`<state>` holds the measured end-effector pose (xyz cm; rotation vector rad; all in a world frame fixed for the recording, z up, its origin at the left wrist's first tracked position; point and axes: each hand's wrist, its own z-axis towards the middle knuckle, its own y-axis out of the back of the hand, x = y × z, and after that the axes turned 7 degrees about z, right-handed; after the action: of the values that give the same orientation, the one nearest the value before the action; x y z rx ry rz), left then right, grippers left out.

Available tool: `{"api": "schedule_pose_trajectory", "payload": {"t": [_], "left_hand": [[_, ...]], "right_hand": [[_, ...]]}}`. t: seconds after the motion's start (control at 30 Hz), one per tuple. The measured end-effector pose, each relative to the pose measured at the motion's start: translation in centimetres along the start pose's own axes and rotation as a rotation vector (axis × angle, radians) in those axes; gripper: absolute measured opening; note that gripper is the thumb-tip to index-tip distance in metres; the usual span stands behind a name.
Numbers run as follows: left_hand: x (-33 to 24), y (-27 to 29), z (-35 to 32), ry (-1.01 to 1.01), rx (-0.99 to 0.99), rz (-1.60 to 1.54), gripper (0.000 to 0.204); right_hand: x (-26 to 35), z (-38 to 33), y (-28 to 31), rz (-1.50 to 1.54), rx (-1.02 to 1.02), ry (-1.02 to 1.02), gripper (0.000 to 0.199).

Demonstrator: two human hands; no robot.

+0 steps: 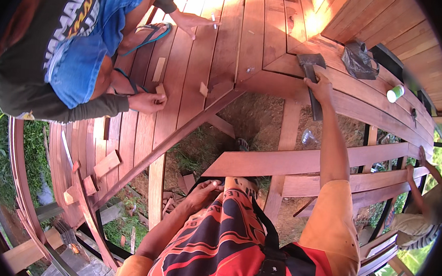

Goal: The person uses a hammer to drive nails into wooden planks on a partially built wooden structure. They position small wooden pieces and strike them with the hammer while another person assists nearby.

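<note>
My right hand (321, 84) reaches forward and is shut on the handle of a hatchet (312, 77), whose grey head lies on the reddish wooden deck boards (228, 41). My left hand (204, 190) rests on my knee, fingers loosely curled, holding nothing. A loose plank (306, 162) lies across the open frame in front of me. Below it, bare soil shows through the gap.
A crouching person (68, 50) in a blue cap is at the left, one hand (149, 102) on a small wood block, the other (190, 22) on the deck. A black bag (359, 60) and a white-green can (395, 93) lie far right. Another person (423, 208) is at the right edge. Wood offcuts lie scattered.
</note>
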<state>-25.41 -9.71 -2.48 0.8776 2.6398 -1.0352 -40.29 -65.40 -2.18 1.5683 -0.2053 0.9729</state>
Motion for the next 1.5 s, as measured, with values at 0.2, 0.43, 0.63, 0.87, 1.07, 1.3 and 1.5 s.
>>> {"api": "schedule_pose_trajectory", "payload": {"t": [0.2, 0.43, 0.63, 0.87, 1.07, 1.3, 1.5], "left_hand": [[0.8, -0.8, 3.7, -0.238, -0.08, -0.256, 0.019], [-1.8, -0.9, 7.5, -0.315, -0.173, -0.191, 0.03], [-5.4, -2.4, 9.4, -0.417, -0.232, -0.136, 0.025], [-9.0, -1.7, 13.1, -0.405, -0.252, -0.165, 0.022], [-11.8, -4.8, 15.9, -0.493, -0.267, -0.201, 0.025], [-13.1, -6.6, 17.1, -0.56, -0.271, -0.22, 0.023], [-13.2, -5.8, 18.3, -0.558, -0.276, -0.255, 0.023]], "right_hand": [[-4.7, 4.3, -0.8, -0.229, -0.058, -0.022, 0.058], [0.1, -4.4, 3.4, -0.014, -0.513, 0.048, 0.049], [-4.7, -18.4, 5.2, 0.144, -0.882, -0.327, 0.04], [-17.4, -20.4, 8.4, -0.514, -0.762, -0.489, 0.048], [-24.2, -20.2, 9.8, 0.079, -0.856, -0.955, 0.065], [-19.2, -18.5, 8.5, 0.981, -0.895, -0.87, 0.048], [-19.1, -18.0, 7.4, 1.013, -0.959, -0.846, 0.043]]}}
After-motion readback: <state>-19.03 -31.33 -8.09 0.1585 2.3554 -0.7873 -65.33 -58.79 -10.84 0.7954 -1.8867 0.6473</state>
